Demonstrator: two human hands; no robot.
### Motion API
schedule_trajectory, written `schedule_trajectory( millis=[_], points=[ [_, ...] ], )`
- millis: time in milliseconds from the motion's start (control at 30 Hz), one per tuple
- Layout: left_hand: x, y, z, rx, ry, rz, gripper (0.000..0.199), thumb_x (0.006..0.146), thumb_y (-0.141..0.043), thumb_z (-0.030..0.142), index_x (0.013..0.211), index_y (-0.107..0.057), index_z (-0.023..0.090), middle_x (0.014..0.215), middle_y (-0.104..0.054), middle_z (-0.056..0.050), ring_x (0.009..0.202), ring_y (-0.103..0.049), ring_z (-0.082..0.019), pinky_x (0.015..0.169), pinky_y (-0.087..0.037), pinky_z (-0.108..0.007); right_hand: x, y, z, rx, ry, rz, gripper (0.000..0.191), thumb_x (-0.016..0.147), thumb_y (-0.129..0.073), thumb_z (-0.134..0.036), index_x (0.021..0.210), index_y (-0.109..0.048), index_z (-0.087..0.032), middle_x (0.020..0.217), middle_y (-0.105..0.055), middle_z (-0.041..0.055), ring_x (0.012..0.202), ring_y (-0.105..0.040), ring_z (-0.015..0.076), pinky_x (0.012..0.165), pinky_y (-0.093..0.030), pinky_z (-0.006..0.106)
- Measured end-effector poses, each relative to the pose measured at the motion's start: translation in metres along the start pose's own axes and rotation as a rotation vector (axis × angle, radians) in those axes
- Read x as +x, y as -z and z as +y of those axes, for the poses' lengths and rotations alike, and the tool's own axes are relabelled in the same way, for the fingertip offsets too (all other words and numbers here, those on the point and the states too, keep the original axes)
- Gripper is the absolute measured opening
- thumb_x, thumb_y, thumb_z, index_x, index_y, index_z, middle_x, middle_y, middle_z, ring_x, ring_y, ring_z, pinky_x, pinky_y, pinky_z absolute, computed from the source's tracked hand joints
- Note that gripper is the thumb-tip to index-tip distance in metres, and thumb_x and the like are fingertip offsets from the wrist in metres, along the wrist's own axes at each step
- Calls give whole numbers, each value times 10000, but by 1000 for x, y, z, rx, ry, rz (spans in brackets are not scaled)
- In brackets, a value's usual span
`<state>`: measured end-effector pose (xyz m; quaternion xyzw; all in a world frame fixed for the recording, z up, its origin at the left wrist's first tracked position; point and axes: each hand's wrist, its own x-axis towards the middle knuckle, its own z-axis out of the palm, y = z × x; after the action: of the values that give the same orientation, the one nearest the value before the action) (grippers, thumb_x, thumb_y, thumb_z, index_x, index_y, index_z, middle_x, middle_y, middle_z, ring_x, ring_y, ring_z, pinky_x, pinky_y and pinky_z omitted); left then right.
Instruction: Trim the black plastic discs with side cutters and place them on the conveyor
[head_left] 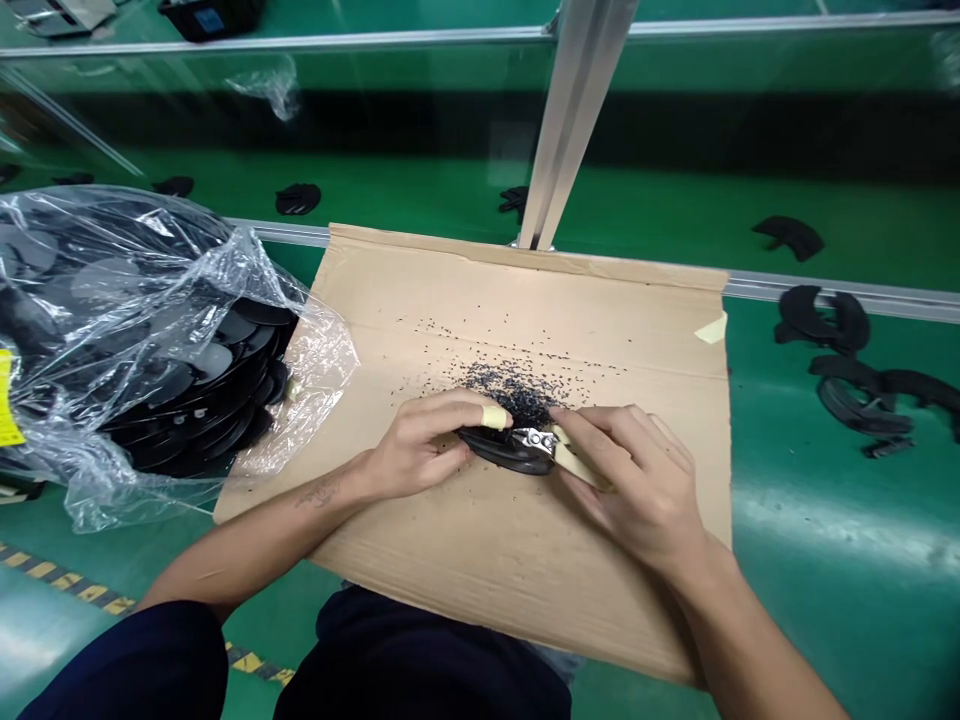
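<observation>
Over on the cardboard sheet (600,310), head view, the left hand (416,445) has a firm grip on a curved black rubber piece (506,452), its long axis running sideways between both hands. The right hand (637,485) is clamped on small steel cutters (534,440) with taped handles, nose touching the piece. Gritty black crumbs (510,390) lie just ahead; a crinkly plastic bag (315,360) of black discs (240,330) sits left.

Left hand (424,445) gripping a black molded piece (502,455), right hand (637,490) pressing tape-wrapped steel nippers (534,440) against its edge, black crumbs (510,390) lying scattered across a cardboard sheet (450,600)
</observation>
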<state>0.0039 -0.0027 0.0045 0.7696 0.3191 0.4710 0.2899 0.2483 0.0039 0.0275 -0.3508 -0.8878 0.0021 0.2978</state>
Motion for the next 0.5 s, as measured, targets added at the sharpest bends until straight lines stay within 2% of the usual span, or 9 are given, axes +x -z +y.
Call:
schedule_trajectory(
  millis=[267,500],
  points=[
    [-3,-1,-1,7,-2,7,357,863,-609,21,1177,-683,174,1032,-762,-97,987,-717,-171,833,-616,-308,-2,-2,0,-4,4,9,232,955,-588,-202,1178,-619,-143,891,-711,86,765,-611,172,635,-426,299],
    [-3,-3,0,-8,-38,11,341,870,-629,31,1165,-698,185,1030,-772,-96,965,-734,-166,805,-638,-290,-3,3,-6,-122,3,6,222,927,-601,-112,1132,-651,-182,826,-730,46,685,-588,150,640,-430,304]
  ],
)
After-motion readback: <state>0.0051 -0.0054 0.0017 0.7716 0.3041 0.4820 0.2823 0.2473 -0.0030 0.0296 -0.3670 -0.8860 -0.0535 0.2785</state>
